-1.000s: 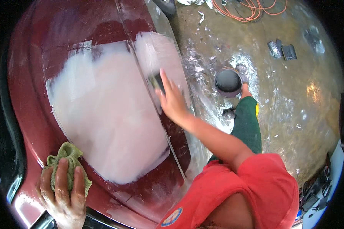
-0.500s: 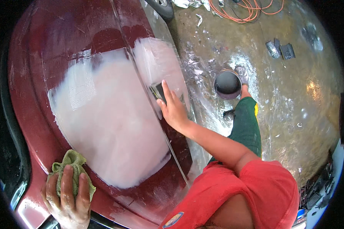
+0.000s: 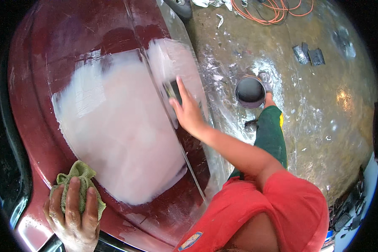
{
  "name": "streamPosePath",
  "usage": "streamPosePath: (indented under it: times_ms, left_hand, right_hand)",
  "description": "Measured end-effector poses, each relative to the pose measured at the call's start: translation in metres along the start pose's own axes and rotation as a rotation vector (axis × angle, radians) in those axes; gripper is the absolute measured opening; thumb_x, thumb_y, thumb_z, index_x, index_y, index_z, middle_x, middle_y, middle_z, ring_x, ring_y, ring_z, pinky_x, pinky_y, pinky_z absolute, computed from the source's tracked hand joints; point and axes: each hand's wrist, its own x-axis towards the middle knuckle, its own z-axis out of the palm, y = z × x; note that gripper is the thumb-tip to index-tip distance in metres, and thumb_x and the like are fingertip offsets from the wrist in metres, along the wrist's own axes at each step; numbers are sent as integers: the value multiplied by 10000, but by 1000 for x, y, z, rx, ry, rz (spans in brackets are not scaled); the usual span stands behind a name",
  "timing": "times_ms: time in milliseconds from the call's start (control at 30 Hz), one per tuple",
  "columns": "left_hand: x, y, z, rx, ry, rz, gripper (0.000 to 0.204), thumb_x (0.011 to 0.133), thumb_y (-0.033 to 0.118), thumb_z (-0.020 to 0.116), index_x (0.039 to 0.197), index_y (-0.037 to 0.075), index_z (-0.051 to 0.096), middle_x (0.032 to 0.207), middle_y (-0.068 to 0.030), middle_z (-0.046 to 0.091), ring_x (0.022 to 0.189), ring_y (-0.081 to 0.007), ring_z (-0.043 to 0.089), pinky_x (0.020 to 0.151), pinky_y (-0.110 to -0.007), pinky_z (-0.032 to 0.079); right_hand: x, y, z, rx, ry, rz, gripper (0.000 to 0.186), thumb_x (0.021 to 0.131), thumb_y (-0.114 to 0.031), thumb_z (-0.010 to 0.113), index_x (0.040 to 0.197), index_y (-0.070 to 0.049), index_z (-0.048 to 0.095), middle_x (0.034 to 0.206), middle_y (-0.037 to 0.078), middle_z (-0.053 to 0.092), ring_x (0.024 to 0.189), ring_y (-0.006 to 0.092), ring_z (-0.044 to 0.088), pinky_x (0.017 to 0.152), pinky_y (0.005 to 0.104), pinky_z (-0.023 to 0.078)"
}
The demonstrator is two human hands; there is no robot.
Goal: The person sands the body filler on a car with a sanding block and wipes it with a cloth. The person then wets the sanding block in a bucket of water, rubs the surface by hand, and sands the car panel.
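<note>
the dark block (image 3: pixel 176 91) lies against the smaller pale patch (image 3: pixel 166 52), just right of the seam (image 3: pixel 145 63) in the maroon panel (image 3: pixel 32 126). the right hand (image 3: pixel 190 112) holds it, fingers stretched over its face and thumb apart on the near side; how hard they press, i cannot tell. the block would likely do best flat, with even pressure from all the fingers, since a tipped edge could gouge near that seam. long, overlapping strokes should suit this surface better than short scrubbing. across the larger pale patch (image 3: pixel 122 126), at the panel's other side, the left hand (image 3: pixel 73 220) is curled over a bunched green cloth (image 3: pixel 82 171), fingers slightly spread, handy for wiping. the bucket (image 3: pixel 250 93) stands on the floor (image 3: pixel 311 155), beside the person's foot.
</note>
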Motion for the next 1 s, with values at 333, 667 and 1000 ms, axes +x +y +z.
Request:
streamPosePath:
  times_ms: [333,667,1000]
  left_hand:
    - [1,3,-2,13,7,-5,470,812,179,689,1268,143,580,1396,-117,531,1222,-382,515,961,-531,457]
    - [3,2,6,-28,-1,-24,481,809,187,705,1270,147,573,1407,-130,524,1221,-401,529,977,-537,452]
    - [10,4,-6,-55,-6,-9,568,784,189,732,1315,155,534,1441,-145,495,1294,-421,489,1019,-560,429]
  right_hand:
    - [-12,-5,-5,-7,-131,133,814,925,-90,636,1590,-170,173,1127,264,594,984,467,608,815,512,503]
    - [117,19,12,-109,-59,109,757,954,-166,604,1580,-163,179,1129,238,590,979,459,598,830,519,491]
    - [91,2,9,-76,-36,110,751,940,-146,616,1570,-146,207,1124,234,614,966,442,624,825,509,501]
